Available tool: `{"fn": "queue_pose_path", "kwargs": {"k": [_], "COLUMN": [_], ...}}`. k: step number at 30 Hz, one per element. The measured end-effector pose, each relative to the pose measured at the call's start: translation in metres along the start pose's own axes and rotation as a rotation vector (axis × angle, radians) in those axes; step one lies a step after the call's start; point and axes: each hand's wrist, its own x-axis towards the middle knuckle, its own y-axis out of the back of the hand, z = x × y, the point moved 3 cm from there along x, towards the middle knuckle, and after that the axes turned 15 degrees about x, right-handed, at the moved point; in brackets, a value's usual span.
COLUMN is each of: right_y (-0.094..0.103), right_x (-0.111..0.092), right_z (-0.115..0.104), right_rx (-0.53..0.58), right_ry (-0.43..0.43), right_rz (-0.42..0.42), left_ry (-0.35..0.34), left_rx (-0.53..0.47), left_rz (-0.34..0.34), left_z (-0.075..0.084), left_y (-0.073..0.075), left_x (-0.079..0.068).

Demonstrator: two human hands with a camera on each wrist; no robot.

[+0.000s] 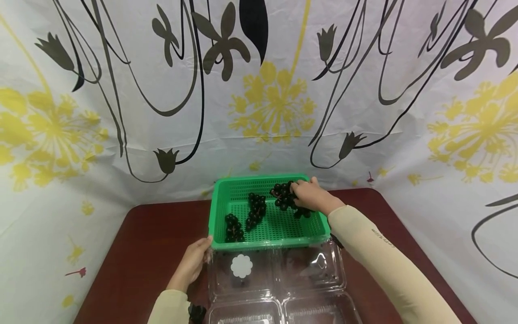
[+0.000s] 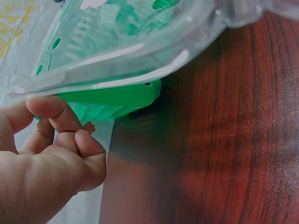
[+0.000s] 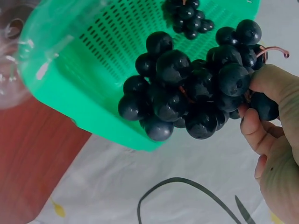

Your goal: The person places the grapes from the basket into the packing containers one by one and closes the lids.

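Observation:
My right hand [image 1: 311,194] pinches a bunch of dark grapes [image 3: 187,88] near its stem, holding it over the right side of a green plastic basket [image 1: 214,211]. Two smaller grape bunches, one near the middle [image 1: 256,210] and one at the front left [image 1: 233,228], lie on the slotted basket floor. At the basket's front left corner, my left hand [image 1: 192,263] grips the edge of a clear plastic clamshell container [image 2: 117,77] between thumb and curled fingers. The container's lid part overlaps the basket's front rim in the head view.
A white scalloped label [image 1: 241,266] is on the container's lid. The container's other half [image 1: 279,310] extends toward me on the dark red wooden table [image 1: 162,243]. A white patterned cloth [image 1: 259,90] hangs behind the table and along both sides.

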Motion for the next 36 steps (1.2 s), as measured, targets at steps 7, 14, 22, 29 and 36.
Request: {"fn": "queue_pose_path", "kwargs": {"k": [7, 14, 22, 29, 36], "right_y": [0.012, 0.024, 0.037, 0.049, 0.054], "right_x": [-0.009, -0.016, -0.024, -0.034, -0.044], "right_z": [-0.007, -0.022, -0.037, -0.054, -0.074], "right_rx": [-0.004, -0.002, -0.005, -0.012, -0.052], "right_ry": [0.024, 0.088, 0.156, 0.215, 0.238], "right_rz": [0.023, 0.071, 0.150, 0.208, 0.184], "left_ry": [0.000, 0.004, 0.005, 0.003, 0.015], "left_rx": [0.003, -0.002, 0.000, 0.004, 0.012], "left_rz": [-0.011, -0.010, -0.005, -0.003, -0.005], "left_z": [-0.001, 0.000, 0.004, 0.004, 0.003], "left_y": [-0.003, -0.001, 0.002, 0.003, 0.000], "left_x": [0.000, -0.001, -0.002, -0.002, -0.003]}}
